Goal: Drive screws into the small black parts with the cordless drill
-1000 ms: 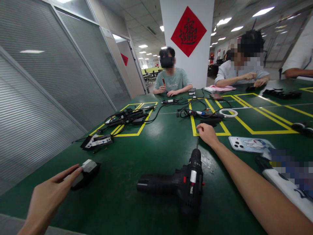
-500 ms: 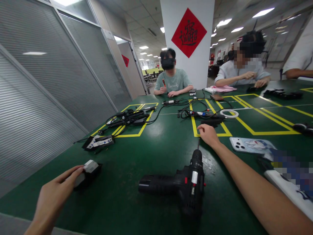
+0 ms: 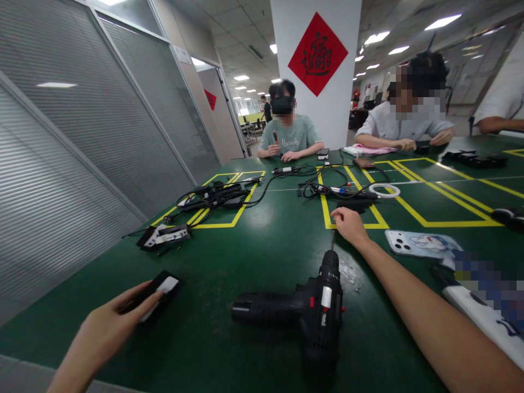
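Note:
My left hand (image 3: 108, 327) grips a small black box-shaped part (image 3: 160, 292) with a white patch on its upper face, fingers on its far side and thumb across the near one. It is held at the left, near the table's front. A black cordless drill (image 3: 323, 305) lies on its side in front of me, its handle to the left and its thin bit pointing away. My right hand (image 3: 350, 225) rests just beyond the bit's tip with its fingers curled in. Whatever is under those fingers, if anything, is hidden. Right behind that hand lies a dark elongated piece (image 3: 354, 204).
Tangled black cables (image 3: 216, 196) and an opened black case with white strips (image 3: 164, 236) lie at the left. Beyond my right hand are more cables and a white ring (image 3: 385, 190). A phone (image 3: 421, 243) lies right of my forearm. Two people sit across the green table (image 3: 213, 262).
My left hand has shifted slightly right and turned the black part, so its white patch now faces up more flatly. My right hand and the drill have stayed in place.

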